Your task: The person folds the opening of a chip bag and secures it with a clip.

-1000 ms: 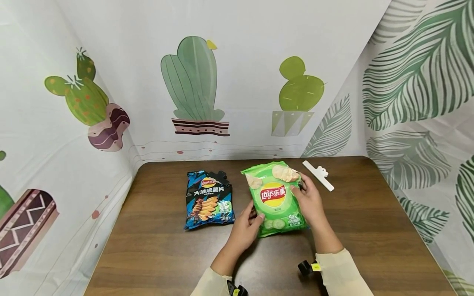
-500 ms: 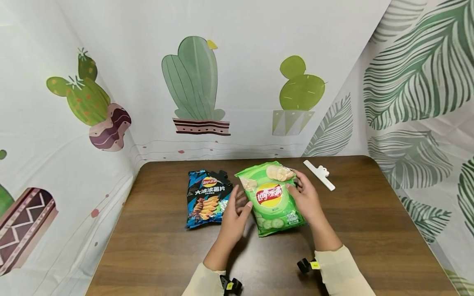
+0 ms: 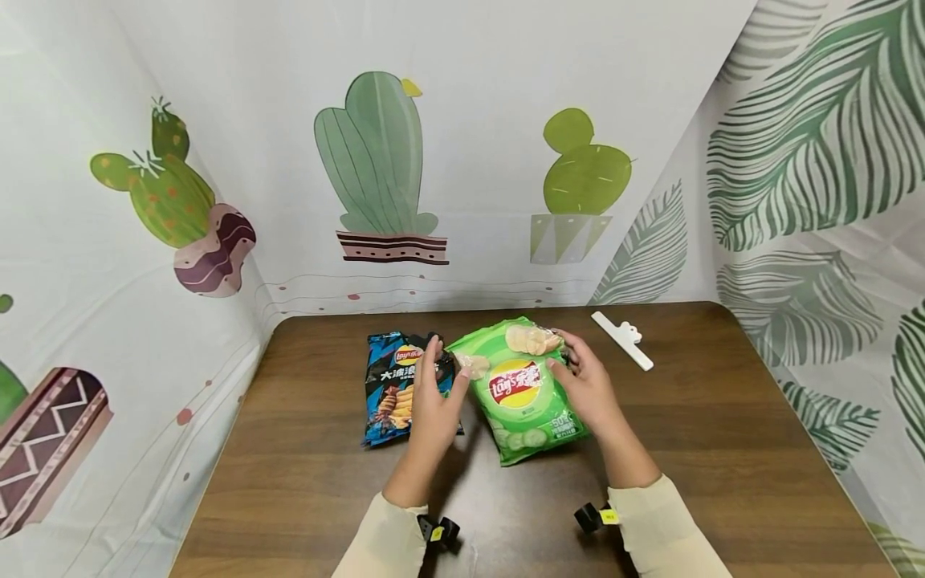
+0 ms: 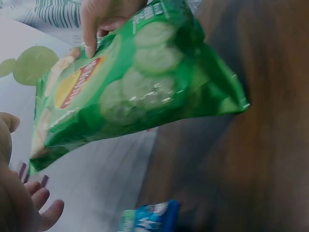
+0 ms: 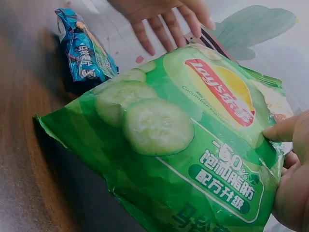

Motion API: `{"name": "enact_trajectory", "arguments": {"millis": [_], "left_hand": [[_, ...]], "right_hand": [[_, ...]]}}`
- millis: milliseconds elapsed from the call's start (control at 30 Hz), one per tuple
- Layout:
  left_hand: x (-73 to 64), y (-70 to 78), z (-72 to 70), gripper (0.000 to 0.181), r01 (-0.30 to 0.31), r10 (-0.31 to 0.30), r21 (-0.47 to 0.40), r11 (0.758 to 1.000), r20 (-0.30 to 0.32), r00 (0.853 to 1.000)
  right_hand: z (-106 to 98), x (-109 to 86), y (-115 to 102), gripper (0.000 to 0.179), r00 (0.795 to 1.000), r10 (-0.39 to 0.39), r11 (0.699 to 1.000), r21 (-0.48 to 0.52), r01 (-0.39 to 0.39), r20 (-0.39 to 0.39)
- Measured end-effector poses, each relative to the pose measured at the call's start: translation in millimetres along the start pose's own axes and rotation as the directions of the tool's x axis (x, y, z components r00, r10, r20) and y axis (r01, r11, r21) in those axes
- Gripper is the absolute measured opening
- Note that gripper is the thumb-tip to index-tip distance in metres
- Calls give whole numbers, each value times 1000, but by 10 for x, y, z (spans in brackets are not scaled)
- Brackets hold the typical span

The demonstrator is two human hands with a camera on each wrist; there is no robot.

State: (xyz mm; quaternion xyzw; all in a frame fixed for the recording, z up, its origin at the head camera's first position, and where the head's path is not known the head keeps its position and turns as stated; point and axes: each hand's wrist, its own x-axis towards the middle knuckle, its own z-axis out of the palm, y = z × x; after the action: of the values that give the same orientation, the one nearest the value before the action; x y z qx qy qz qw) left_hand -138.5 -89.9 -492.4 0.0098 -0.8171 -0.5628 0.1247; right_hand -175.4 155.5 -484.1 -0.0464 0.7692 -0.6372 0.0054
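Observed at the rear a white backdrop [image 3: 491, 48] printed with cacti and leaves; in front, a brown wood-grain table [image 3: 303, 498]. Noted cream sleeves [image 3: 386, 538], left and right, at the near side. Found the green bag [image 3: 519, 397], marked Lay's and Cucumber Flavor, tilted, front face showing, over the middle of the table and between both hands; cannot confirm contact with the tabletop. Found the blue bag [image 3: 386, 397] lying just to the left, partly covered in the head view. Recorded the right hand [image 3: 588, 389] gripping the green bag by the right edge, thumb on the front, fingers behind. Recorded the left hand [image 3: 433, 405] with fingers extended and spread, holding nothing, near the green bag's left edge; cannot tell whether touching. Logged a white clip [image 3: 623, 340] lying beyond the right hand, a black clip [image 3: 415, 340] at the blue bag's upper right corner, and a small black camera [image 3: 588, 518] with yellow label at each cuff.
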Motion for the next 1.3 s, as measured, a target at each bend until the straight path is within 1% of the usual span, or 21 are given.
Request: {"name": "enact_trajectory", "arguments": {"millis": [67,133,233,300,467,600,700,767,867,933,1033,1167,1267,1300], "left_hand": [[46,51,-37,68,-17,17,46,999,-8,1000],[102,104,-71,67,-52,53,95,994,-10,999],[201,199,-111,66,-119,120,135,984,5,993],[255,260,-126,64,-149,147,155,977,20,989],[342,368,-109,59,-167,152,188,968,89,984],[378,391,-74,55,-194,170,213,957,129,977],[394,405,-58,50,-240,204,261,935,159,966],[407,415,-50,47,-276,227,303,912,187,956],[432,432,-46,42,-315,244,360,878,230,942],[449,439,-46,40,-322,242,374,870,247,939],[471,450,-45,38,-315,220,377,871,273,937],[501,465,-44,40,-274,167,355,894,303,938],[526,473,-45,39,-249,141,338,908,313,939],[534,474,-47,38,-247,138,337,909,317,938]], "right_hand": [[7,-2,6,52,1000,-14,1000,-11,14,6],[13,-5,17,52,1000,-24,1000,-17,24,12],[26,-7,45,52,999,-36,999,-14,36,24],[37,-12,57,52,998,-45,999,6,45,36],[64,-25,53,52,996,-73,997,35,71,48],[83,-42,37,52,996,-74,997,11,74,51],[97,-53,35,51,996,-72,997,-7,73,60],[104,-62,35,51,995,-76,997,-9,77,66],[120,-68,41,50,994,-83,997,-4,83,75],[132,-73,44,50,993,-86,996,-3,87,85],[146,-80,51,49,991,-92,996,-11,93,101],[157,-88,52,48,990,-96,995,-24,99,107],[162,-94,41,48,989,-101,994,-30,105,112],[165,-95,37,48,988,-105,994,-30,109,114]]}}
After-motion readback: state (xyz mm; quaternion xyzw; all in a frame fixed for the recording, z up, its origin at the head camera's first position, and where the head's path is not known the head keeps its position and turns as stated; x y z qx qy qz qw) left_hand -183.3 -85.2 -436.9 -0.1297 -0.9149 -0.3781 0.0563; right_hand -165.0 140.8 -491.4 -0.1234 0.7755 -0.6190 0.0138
